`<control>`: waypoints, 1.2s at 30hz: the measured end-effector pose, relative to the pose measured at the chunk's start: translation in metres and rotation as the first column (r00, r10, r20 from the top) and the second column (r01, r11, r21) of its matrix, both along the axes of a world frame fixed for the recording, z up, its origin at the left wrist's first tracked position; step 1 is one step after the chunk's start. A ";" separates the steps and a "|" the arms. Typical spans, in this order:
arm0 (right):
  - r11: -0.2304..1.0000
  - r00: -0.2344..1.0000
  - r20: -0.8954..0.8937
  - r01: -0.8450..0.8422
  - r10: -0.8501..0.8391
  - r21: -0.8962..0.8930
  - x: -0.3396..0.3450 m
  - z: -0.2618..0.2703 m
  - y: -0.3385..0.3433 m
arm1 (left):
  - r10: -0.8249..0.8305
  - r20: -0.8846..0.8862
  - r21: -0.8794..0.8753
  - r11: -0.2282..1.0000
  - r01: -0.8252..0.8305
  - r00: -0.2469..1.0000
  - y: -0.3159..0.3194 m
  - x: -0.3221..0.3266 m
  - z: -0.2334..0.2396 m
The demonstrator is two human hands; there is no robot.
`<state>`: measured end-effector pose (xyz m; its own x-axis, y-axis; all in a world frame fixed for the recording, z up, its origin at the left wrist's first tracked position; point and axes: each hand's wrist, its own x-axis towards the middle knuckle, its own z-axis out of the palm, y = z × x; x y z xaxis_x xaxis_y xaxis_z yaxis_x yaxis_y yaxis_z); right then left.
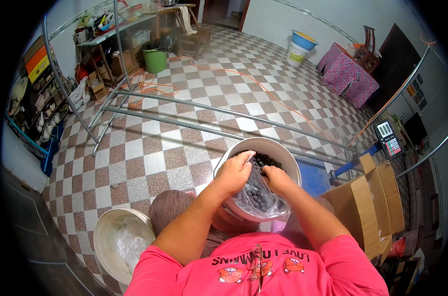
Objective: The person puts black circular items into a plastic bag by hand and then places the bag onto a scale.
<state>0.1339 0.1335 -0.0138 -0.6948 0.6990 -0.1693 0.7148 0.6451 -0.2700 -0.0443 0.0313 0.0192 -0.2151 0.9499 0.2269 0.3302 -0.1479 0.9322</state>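
Between my knees stands a white plastic bucket (294, 162) with small dark round balls (265, 160) in it. A clear plastic bag (275, 207) hangs over its near rim, and more of the dark balls show through the film. My left hand (236, 173) pinches the bag's edge between thumb and fingers above the bucket's left side. On the right, my right hand (278, 179) has curled fingers on the bag's other edge, low inside the bucket. Its fingertips are hidden.
Left of my knee, a second white bucket (100, 240) holds crumpled clear plastic (131, 242). To the right are an open cardboard box (344, 201) and a blue platform scale (312, 175) with a display. Metal frame tubes (194, 126) and an orange cord (262, 87) cross the checked floor.
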 end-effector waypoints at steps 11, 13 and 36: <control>0.971 0.838 -0.490 0.209 -0.240 -0.119 0.013 0.008 0.018 | -0.001 0.014 -0.020 1.000 0.002 1.000 0.002 0.002 0.001; 0.751 0.743 -0.412 0.180 -0.527 -0.635 0.001 0.041 0.003 | 0.003 0.001 -0.019 1.000 -0.003 1.000 0.000 0.000 -0.001; 0.964 0.834 -0.510 0.095 -0.213 -0.248 -0.012 0.013 0.025 | -0.010 0.041 -0.018 1.000 0.010 0.999 0.001 0.000 0.001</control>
<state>0.1216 0.1588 -0.0006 -0.6050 0.7952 0.0412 0.5102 0.4269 -0.7467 -0.0440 0.0327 0.0200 -0.2144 0.9560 0.2004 0.2903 -0.1336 0.9476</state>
